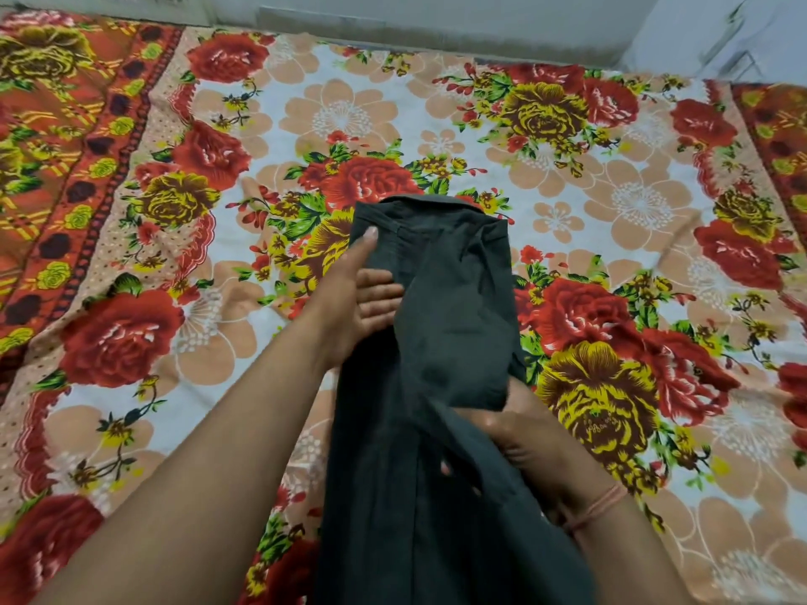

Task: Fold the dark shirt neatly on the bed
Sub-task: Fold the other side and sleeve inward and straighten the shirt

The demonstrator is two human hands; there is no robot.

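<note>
1. Dark shirt [441, 342] lies lengthwise mid-bed, collar away from us, sides folded in.
2. Our left hand [362, 294] grasps the left edge; our right hand [519, 434] pinches a fold.
3. Risk, we judge: uneven pull skews the folds.
4. Floral bedsheet [611, 176] is slightly creased; pale wall [436, 10] beyond.
</note>
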